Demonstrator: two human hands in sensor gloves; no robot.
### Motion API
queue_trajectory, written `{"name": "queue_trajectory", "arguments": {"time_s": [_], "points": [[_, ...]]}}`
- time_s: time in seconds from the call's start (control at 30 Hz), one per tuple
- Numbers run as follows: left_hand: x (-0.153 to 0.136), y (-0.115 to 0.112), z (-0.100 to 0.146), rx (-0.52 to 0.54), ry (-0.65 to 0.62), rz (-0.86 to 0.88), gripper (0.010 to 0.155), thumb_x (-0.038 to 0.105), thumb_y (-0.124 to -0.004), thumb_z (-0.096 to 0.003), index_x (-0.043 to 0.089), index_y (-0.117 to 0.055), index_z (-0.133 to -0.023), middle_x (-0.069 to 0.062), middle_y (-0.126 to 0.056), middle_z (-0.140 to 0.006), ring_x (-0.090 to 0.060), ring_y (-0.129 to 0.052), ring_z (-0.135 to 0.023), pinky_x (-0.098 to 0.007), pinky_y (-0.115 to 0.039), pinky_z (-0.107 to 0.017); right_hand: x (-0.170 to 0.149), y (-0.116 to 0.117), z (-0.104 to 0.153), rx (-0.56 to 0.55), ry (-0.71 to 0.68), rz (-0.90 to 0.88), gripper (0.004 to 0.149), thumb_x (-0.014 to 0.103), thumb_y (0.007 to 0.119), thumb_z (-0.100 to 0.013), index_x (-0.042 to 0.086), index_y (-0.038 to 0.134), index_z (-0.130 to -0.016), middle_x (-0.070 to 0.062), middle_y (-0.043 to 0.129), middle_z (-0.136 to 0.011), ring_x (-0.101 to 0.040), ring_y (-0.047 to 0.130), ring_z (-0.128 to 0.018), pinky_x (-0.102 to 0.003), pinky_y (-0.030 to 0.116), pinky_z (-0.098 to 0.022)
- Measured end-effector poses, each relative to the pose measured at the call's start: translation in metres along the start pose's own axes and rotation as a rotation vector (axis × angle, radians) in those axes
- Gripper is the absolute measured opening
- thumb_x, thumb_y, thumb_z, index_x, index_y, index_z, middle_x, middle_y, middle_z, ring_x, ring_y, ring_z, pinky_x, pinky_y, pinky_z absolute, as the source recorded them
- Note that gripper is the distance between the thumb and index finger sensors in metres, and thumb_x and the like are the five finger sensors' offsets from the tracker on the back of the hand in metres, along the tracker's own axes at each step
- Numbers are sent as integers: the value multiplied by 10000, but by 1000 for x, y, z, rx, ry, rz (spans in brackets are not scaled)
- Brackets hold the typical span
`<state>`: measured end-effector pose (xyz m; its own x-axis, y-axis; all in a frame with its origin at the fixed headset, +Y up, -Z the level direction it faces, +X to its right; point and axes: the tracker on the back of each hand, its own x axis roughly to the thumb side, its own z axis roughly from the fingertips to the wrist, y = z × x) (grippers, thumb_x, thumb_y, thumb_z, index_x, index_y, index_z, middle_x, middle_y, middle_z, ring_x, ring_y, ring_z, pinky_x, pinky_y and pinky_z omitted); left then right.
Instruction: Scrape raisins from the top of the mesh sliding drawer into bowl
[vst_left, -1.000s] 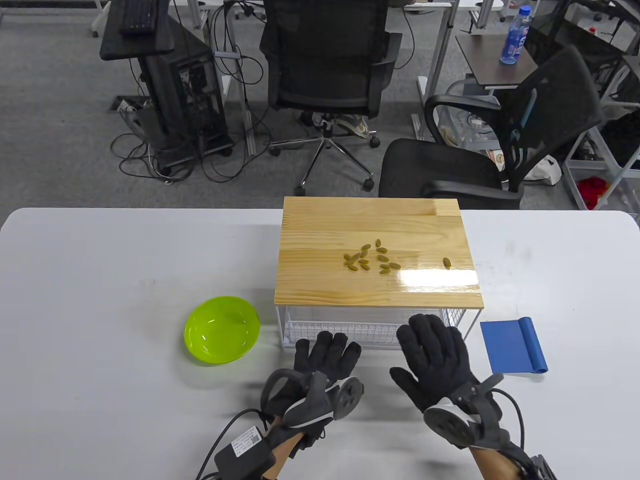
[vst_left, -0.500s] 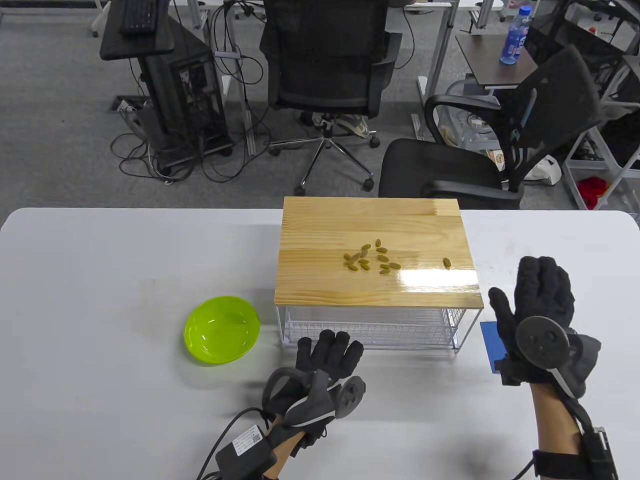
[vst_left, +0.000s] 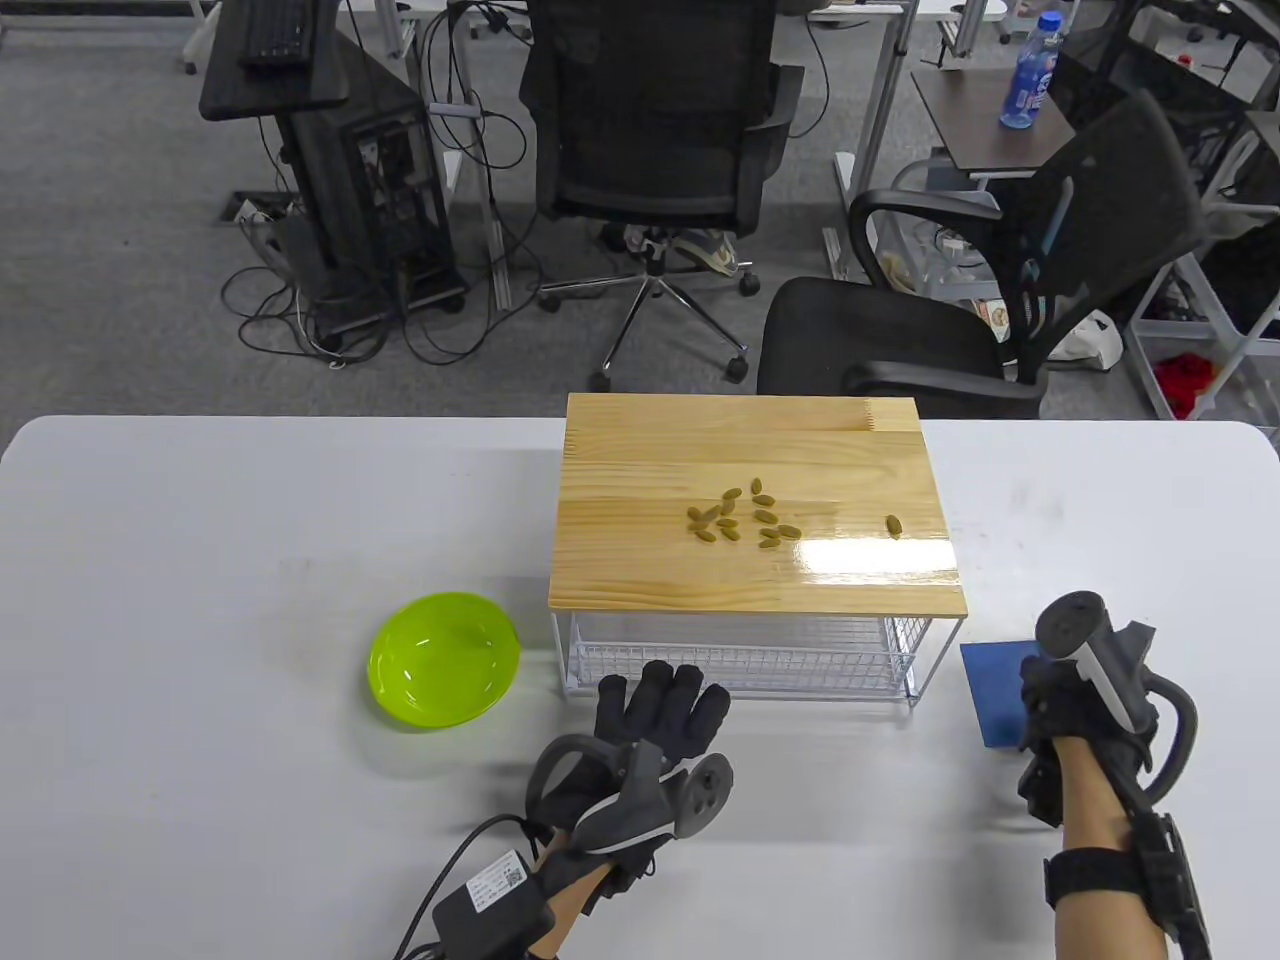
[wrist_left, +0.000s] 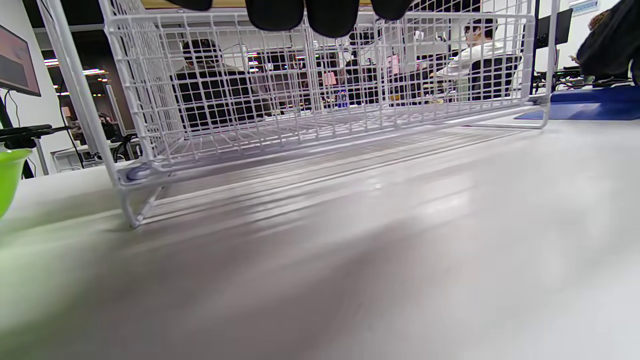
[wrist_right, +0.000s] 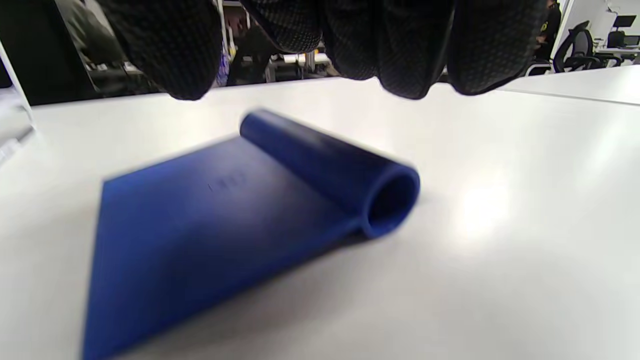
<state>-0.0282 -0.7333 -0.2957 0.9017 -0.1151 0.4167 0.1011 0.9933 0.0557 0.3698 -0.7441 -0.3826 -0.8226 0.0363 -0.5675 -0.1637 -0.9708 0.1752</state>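
Several greenish raisins (vst_left: 745, 520) lie on the wooden top (vst_left: 700, 450) of the white mesh drawer (vst_left: 740, 655); one stray raisin (vst_left: 893, 525) sits further right. A lime green bowl (vst_left: 445, 660) stands left of the drawer. My left hand (vst_left: 660, 705) lies flat on the table, fingers straight, just in front of the mesh drawer (wrist_left: 325, 100). A blue scraper (vst_left: 990, 695) with a rolled handle lies right of the drawer. My right hand (vst_left: 1055, 700) hovers over it. In the right wrist view its fingertips (wrist_right: 400, 55) hang just above the scraper (wrist_right: 240, 210) without touching.
The white table (vst_left: 200, 520) runs wide to the left and front. Its far edge lies just behind the drawer, with office chairs (vst_left: 650, 120) and a floor beyond. In the left wrist view the scraper (wrist_left: 590, 102) shows past the drawer's right leg.
My right hand has swung from the drawer's front to the right and dropped down over the blue scraper. The left hand has hardly shifted.
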Motion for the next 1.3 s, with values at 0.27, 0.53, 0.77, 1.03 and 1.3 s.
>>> {"name": "queue_trajectory", "arguments": {"time_s": [0.27, 0.53, 0.77, 1.03, 1.3], "points": [[0, 1, 0, 0, 5, -23, 724, 664, -536, -494, 399, -430, -1159, 10, -491, -1274, -328, -543, -1209, -617, -486, -848, -1, 16, -5, -26, 52, 43, 639, 264, 763, -562, 51, 465, -1086, -207, 690, -990, -432, 830, -823, -638, 667, -599], [3, 2, 1, -2, -11, -22, 715, 663, -537, -495, 406, -441, -1155, 12, -483, -1276, -326, -530, -1215, -617, -485, -849, -20, -8, 16, -93, -23, -191, 635, 196, 734, -559, 20, 423, -1084, -277, 542, -1021, -531, 735, -856, -699, 631, -600], [6, -1, -1, -11, -17, -42, 727, 659, -539, -495, 394, -416, -1161, 8, -477, -1278, -327, -530, -1215, -617, -485, -849, -33, -87, 76, -434, -60, -431, 610, 191, 739, -560, 30, 459, -1078, -274, 526, -1021, -514, 837, -806, -634, 748, -547], [3, 0, -1, -3, -9, -32, 724, 656, -543, -496, 391, -425, -1160, 9, -490, -1273, -330, -544, -1209, -617, -489, -847, 32, -150, 118, -668, -249, -406, 587, 171, 760, -557, 46, 512, -1074, -264, 572, -1028, -503, 825, -813, -633, 726, -563], [-5, 8, 3, -9, -29, 10, 712, 650, -548, -499, 393, -441, -1154, 8, -498, -1269, -332, -541, -1207, -617, -494, -842, 107, -164, 94, -527, -168, -62, 567, 182, 773, -554, 68, 552, -1064, -240, 619, -1023, -482, 858, -810, -606, 758, -562]]}}
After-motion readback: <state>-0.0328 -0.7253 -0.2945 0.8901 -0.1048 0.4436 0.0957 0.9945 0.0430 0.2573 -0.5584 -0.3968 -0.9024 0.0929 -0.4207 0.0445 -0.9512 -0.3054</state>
